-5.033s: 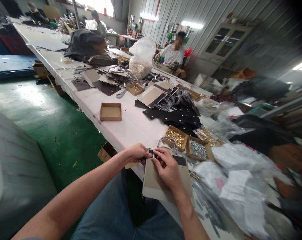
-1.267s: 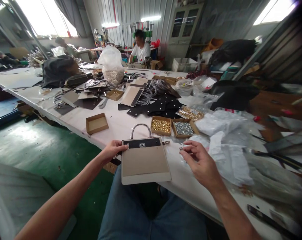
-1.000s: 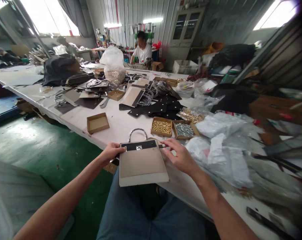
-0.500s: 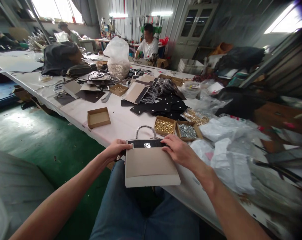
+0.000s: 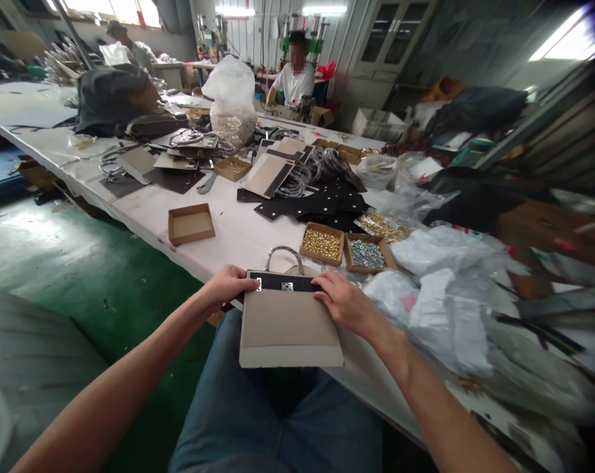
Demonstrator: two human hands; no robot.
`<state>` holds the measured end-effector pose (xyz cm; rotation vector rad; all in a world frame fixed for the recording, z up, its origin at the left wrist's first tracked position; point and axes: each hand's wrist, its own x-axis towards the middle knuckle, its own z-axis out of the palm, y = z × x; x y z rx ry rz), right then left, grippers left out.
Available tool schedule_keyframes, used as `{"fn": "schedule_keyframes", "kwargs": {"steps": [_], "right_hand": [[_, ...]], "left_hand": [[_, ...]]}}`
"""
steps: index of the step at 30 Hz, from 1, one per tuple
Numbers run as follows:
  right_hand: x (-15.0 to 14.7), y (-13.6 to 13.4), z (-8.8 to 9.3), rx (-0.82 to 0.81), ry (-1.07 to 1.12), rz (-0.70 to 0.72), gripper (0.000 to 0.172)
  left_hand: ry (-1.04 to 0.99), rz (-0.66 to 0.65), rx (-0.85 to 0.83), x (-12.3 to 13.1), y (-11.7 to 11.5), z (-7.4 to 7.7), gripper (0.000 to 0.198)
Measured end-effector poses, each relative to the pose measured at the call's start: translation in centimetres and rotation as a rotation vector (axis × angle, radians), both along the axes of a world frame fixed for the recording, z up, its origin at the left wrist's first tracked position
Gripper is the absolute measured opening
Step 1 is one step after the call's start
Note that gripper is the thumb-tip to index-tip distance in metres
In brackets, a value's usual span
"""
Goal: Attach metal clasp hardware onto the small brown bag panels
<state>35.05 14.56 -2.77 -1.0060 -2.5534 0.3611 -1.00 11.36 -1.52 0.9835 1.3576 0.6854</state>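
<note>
Over my lap, at the table's edge, is a flat beige handbag panel with a black strip along its far edge and a pale band along its near edge. My left hand pinches the strip's left end, thumb on top beside a small silver metal plate. At the right end my right hand grips the same strip, fingers on top. A second silver plate sits mid-strip between my hands. A grey, plastic-wrapped loop handle stands up beyond the far edge. The panel's underside is hidden.
Beyond my hands stand a box of gold studs, a box of silver hardware and a shallow cardboard box. Black pieces and stacked beige panels lie farther back. Plastic bags crowd the right. A person sits across the table.
The panel and both hands have shifted slightly left in view, still gripping the same ends. The camera has tilted a little, so the table scene sits slightly higher.
</note>
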Motion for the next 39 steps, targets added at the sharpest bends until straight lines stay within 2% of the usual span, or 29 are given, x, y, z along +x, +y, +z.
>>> {"fn": "schedule_keyframes", "kwargs": {"steps": [3,8,11,23,39], "right_hand": [[-0.5,-0.1,-0.4,0.020,-0.018,-0.012,0.023],[-0.6,-0.4,-1.2,0.047,0.011,-0.016,0.023],[-0.5,-0.4,-1.7,0.046,0.069,-0.020,0.024],[-0.2,-0.2,-2.3,-0.001,0.169,-0.020,0.020],[0.0,-0.5,-3.1,0.035,0.183,-0.043,0.022]], "left_hand": [[0.042,0.033,-0.027,0.1,-0.2,-0.3,0.030],[0.014,0.053,-0.058,0.1,-0.3,-2.0,0.028],[0.008,0.053,-0.057,-0.1,-0.3,-2.6,0.029],[0.016,0.033,-0.035,-0.2,-0.2,-3.0,0.028],[0.062,0.014,-0.040,-0.1,-0.1,-2.4,0.030]]}}
